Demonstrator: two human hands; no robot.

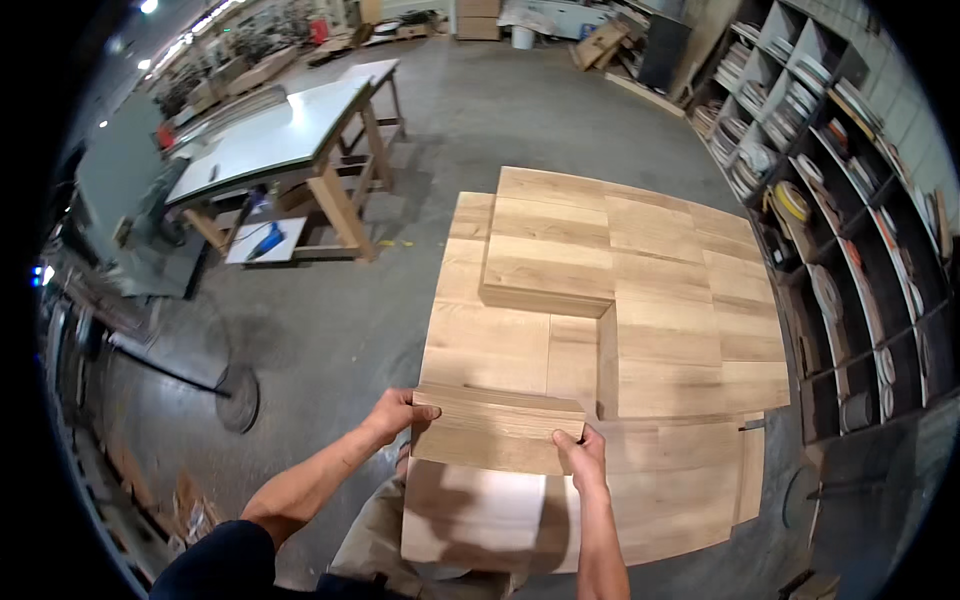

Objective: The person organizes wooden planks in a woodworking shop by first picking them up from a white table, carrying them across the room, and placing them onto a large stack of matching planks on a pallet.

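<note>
Between my two hands is a stack of wood-grain boards (497, 437), held by its short ends, with several layered edges showing along its long side. My left hand (395, 413) grips the left end, thumb on the upper face and fingers hidden underneath. My right hand (582, 452) closes on the right end in the same way. The boards are over the near part of a broad spread of stacked wood-grain panels (665, 290). Just beyond them, a lower layer of panels (490, 345) shows in a notch between taller stacks.
A small dark object (752, 425) lies at the panels' right edge. Shelves (830, 330) with rolls of edging line the right side. A white-topped workbench (270, 135) stands far left, a blue tool (267, 241) on its lower shelf. A round-based stand (237, 398) is on the floor at left.
</note>
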